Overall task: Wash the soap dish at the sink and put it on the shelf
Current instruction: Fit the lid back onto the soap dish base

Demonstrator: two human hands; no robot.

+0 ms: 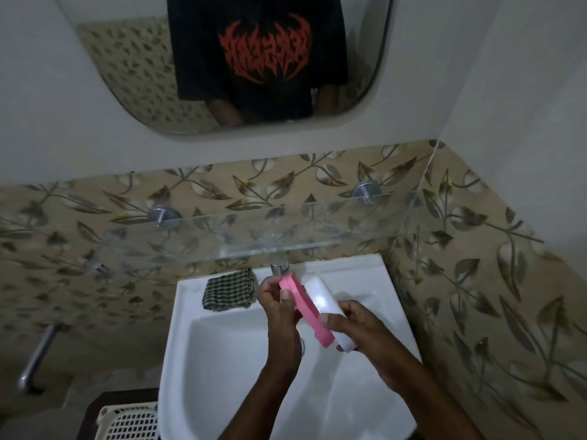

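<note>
Both hands hold the soap dish over the basin of the white sink (197, 344), just below the tap (279, 267). The dish appears as two parts: a pink tray (306, 309) and a white oval shell (320, 298) lying alongside it. The left hand (279, 308) has its grip clenched on the upper end of the pink tray, and the right hand (359, 325) grasps the lower end where pink and white meet. It looks like light, stiff plastic, likely wet and slick (the shell shows a bright glare), so I would pinch it across the narrow rims at each end rather than on the smooth faces. Its long axis runs diagonally, upper end toward the tap, lower end toward the person's right. The glass shelf (222, 239) above is bare.
</note>
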